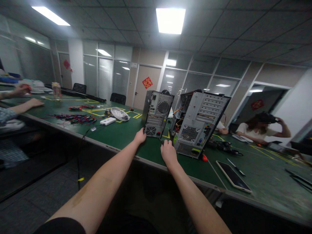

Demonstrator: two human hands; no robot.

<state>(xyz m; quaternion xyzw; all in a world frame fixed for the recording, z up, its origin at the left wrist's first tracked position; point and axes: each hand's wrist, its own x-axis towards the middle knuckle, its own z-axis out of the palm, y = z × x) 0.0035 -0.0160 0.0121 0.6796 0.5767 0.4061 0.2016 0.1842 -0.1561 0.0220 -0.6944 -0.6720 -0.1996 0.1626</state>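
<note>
Two desktop computer towers stand on a long green table (126,135) with their backs to me. My left hand (139,136) touches the lower rear corner of the smaller dark tower (157,113), fingers against its case. My right hand (168,152) is closed around a thin dark tool or cable end between the towers, just left of the larger grey tower (201,122); what it grips is too small to name. An orange-red object (204,158) lies at the grey tower's base.
A tablet (233,176) and a pen (235,166) lie right of the towers beside black cables (225,147). To the left are a white fan grille (119,113), a white box (108,121) and coloured wires (73,118). Other people's arms (23,105) rest far left; a person (262,130) sits far right.
</note>
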